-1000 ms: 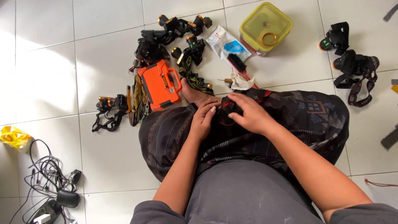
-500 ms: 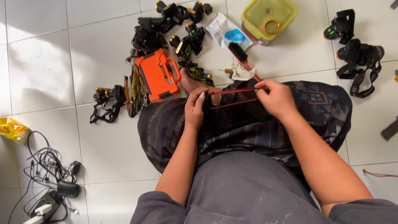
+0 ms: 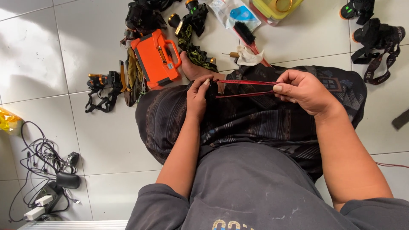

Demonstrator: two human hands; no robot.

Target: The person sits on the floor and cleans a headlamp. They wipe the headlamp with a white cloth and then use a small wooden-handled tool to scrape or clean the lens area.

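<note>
I sit on a white tiled floor with a dark patterned cloth over my lap. My left hand (image 3: 199,94) grips a small black headlamp body (image 3: 212,88) at my knee. From it a red elastic strap (image 3: 245,87) runs taut to my right hand (image 3: 303,90), which pinches the strap's far end. The strap forms a narrow loop of two strands between both hands.
An orange plastic case (image 3: 156,58) lies just beyond my left knee, with several black headlamps (image 3: 147,15) and straps around it. A brush (image 3: 246,34), a yellow lidded box (image 3: 277,6), more headlamps (image 3: 377,36) at right, and a power strip with tangled cables (image 3: 40,170) at left.
My right hand has pulled away to the right, stretching the red strap out from the headlamp in my left hand. One second ago both hands were close together.
</note>
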